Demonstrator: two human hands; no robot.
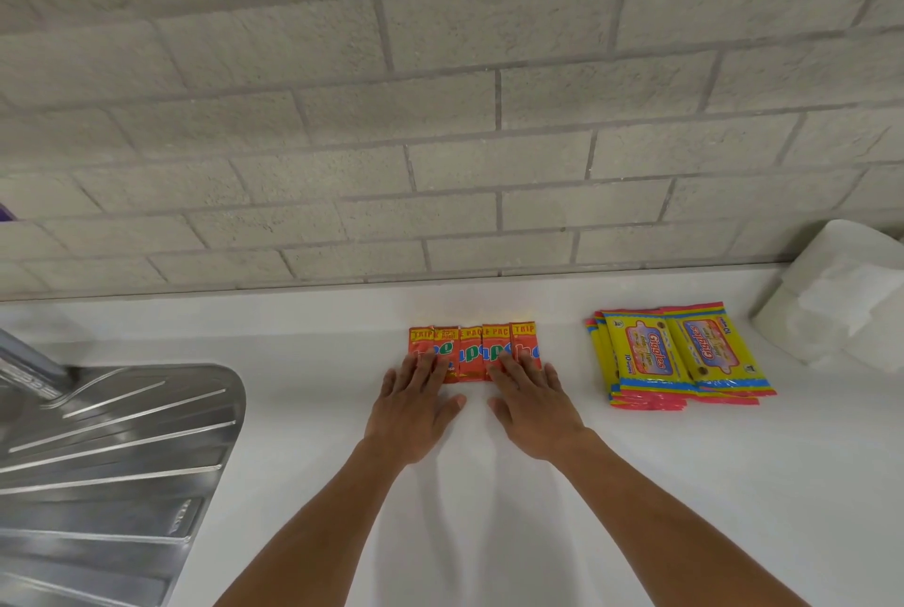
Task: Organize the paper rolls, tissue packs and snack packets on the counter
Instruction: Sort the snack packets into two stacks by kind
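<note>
Even, bright light falls from above; my arms cast only faint, soft shadows on the white worktop (pixel 489 533). The steel drainboard (pixel 122 450) shows streaky glare. The wall's (pixel 440 117) brick lines bow near the edges, and the corners look slightly soft.

A grey brick wall (pixel 440 117) is rising behind a white counter (pixel 489 508). A ribbed steel draining board (pixel 112 450) is sitting at the left, catching bright, even light.
</note>
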